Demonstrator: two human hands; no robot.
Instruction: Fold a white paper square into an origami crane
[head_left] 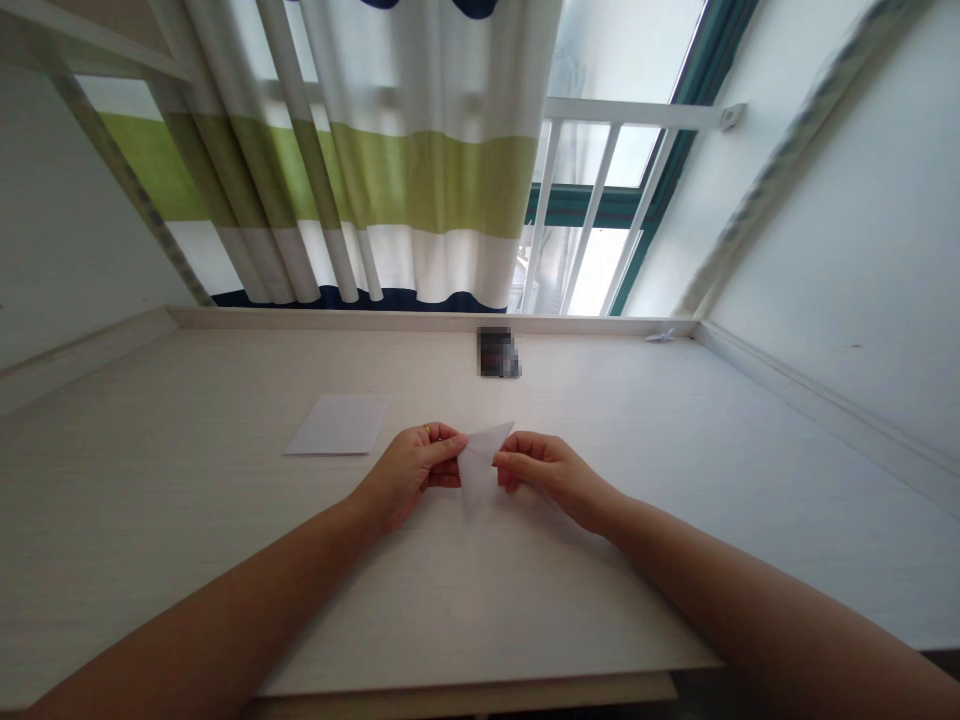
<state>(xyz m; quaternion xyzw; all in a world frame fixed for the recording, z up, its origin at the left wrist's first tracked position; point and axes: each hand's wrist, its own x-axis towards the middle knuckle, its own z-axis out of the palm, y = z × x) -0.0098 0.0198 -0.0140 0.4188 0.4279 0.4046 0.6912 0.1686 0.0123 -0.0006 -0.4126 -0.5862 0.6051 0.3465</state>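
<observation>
A small folded white paper [480, 465], triangular with its point toward me, is held just above the pale wooden desk [187, 520] between both hands. My left hand [416, 470], with a ring on one finger, pinches the paper's left edge with curled fingers. My right hand [544, 470] pinches the right edge in the same way. Both forearms reach in from the bottom of the view.
A flat white sheet of paper [337, 424] lies on the desk to the left of my hands. A small dark object [499, 352] stands near the back edge. A tiny white folded shape [661, 335] sits at the back right corner. Striped curtains [390, 180] and a window rise behind; walls close both sides.
</observation>
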